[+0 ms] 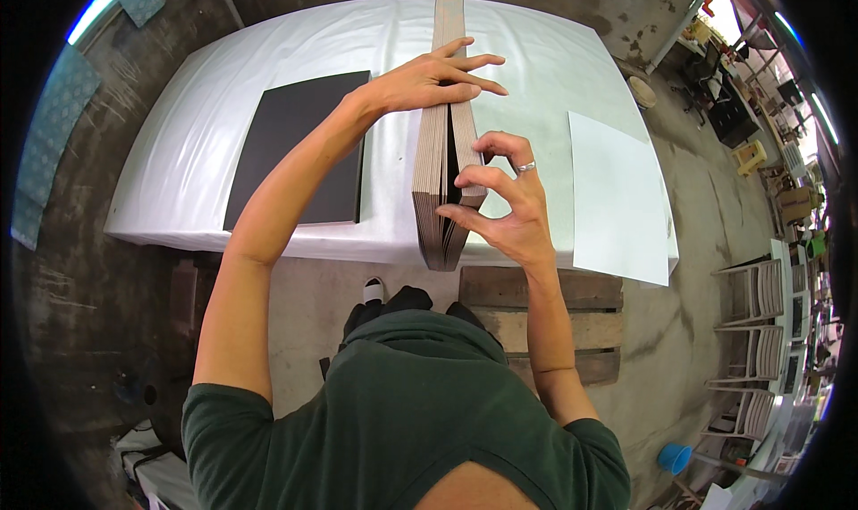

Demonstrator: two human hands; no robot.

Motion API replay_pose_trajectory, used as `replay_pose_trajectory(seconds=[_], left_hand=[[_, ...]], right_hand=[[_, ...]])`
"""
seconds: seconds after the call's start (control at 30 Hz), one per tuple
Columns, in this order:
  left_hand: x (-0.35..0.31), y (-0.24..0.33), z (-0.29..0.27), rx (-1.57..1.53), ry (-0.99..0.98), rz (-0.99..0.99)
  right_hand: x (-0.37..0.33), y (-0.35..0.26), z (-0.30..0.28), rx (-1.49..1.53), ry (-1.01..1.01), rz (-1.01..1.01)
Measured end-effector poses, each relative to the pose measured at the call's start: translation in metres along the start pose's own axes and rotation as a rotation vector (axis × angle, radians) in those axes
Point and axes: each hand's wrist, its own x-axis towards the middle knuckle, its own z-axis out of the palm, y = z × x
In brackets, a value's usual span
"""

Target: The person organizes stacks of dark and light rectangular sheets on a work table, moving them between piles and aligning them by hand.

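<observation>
A thick stack of boards (431, 161) with grey-brown edges stands on its long edge across the white-covered table, its near end jutting past the table edge. A dark gap splits the stack toward that near end. My left hand (438, 74) lies across the top edges with fingers spread, pointing right. At the near end, my right hand (514, 202), with a ring on one finger, curls its fingers on the right-hand boards beside the gap. Its thumb touches the near end by the gap. A flat black board (299, 152) lies to the left of the stack.
A white sheet (617, 197) lies along the right side of the table, its near corner over the edge. The table cover (201, 90) is glossy white. Below is a wooden pallet (572, 328). Stacked chairs (758, 354) and a blue bucket (675, 458) are at the right.
</observation>
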Motion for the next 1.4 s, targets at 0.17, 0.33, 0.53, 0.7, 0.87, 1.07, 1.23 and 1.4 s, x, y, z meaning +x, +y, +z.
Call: replay_pose_trajectory(seconds=[0.17,0.33,0.53,0.7,0.87,1.07,1.23,1.4], left_hand=[[-0.0008,-0.0022,0.0007,0.015,0.001,-0.009],[-0.0014,-0.0032,0.0005,0.013,0.002,-0.012],[-0.0012,-0.0009,0.001,0.014,0.006,-0.022],[-0.0007,-0.0005,0.0003,-0.001,0.0,-0.009],[-0.0012,-0.0018,0.0002,-0.003,-0.001,-0.02],[-0.0022,-0.0021,-0.0003,-0.024,0.001,-0.021],[0.0007,-0.0023,0.0017,-0.008,0.01,-0.015],[-0.0003,0.0003,-0.0003,-0.009,0.007,-0.006]], right_hand=[[-0.0032,0.0002,0.0002,0.049,-0.041,0.042],[-0.0034,0.0003,0.0006,0.028,-0.047,0.034],[-0.0043,-0.0011,0.0009,0.041,-0.034,0.048],[-0.0046,-0.0002,0.0007,0.013,-0.019,0.026],[-0.0048,0.0009,0.0003,0.018,-0.04,0.013],[-0.0034,-0.0001,0.0003,0.003,-0.042,0.001],[-0.0065,-0.0014,0.0045,0.207,0.029,0.142],[-0.0051,0.003,-0.0002,0.002,-0.054,-0.044]])
